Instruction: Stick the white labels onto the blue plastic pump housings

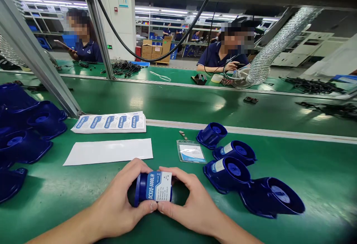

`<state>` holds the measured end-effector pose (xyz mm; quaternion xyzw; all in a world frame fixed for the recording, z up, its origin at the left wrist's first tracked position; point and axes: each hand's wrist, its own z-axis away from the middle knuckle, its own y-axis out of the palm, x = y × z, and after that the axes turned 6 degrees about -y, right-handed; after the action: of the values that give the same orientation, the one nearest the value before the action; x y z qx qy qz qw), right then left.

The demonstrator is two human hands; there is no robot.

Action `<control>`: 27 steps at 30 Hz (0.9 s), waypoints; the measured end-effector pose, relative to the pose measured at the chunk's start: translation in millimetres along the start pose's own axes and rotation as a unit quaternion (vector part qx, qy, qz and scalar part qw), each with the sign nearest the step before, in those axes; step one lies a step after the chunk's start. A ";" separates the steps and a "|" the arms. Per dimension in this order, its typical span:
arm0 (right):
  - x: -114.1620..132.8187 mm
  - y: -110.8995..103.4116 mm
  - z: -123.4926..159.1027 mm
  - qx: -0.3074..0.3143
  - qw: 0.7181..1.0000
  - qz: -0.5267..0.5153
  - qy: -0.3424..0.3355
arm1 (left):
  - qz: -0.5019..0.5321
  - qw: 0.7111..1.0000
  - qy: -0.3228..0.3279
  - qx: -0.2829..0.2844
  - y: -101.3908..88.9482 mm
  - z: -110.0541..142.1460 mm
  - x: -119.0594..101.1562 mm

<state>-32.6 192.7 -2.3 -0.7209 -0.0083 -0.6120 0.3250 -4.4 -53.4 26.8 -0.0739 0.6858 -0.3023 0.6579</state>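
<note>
Both my hands hold one dark blue plastic housing (142, 187) lying on its side just above the green table. A blue and white label (158, 186) wraps its barrel. My left hand (118, 203) curls around the housing's left end, thumb on the label's lower edge. My right hand (192, 201) grips the right end, thumb pressed next to the left thumb.
Several labelled blue housings (228, 169) lie to the right, unlabelled ones (25, 140) to the left. A stack of label sheets (110, 122) and a white backing strip (108, 151) lie ahead, beside a clear badge holder (191, 151). Two people sit across the green conveyor (178, 103).
</note>
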 end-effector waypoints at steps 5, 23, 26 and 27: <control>1.3 -2.1 -0.7 0.015 0.999 -0.015 -0.028 | 0.009 1.000 0.001 -0.004 0.9 -0.6 -0.5; 4.8 -0.7 2.6 0.009 1.000 0.006 -0.028 | -0.045 0.999 0.003 0.020 -3.8 3.0 5.2; 4.3 0.5 3.6 0.004 1.000 0.012 -0.005 | -0.036 0.999 0.038 0.009 -1.8 2.1 6.2; 3.8 1.2 4.0 -0.001 1.000 0.010 0.004 | -0.031 0.998 0.048 0.006 -1.2 1.6 6.6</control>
<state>-27.6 192.2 0.4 -0.7192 0.0007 -0.6113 0.3303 -4.0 -58.1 21.8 -0.0764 0.7124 -0.3295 0.6149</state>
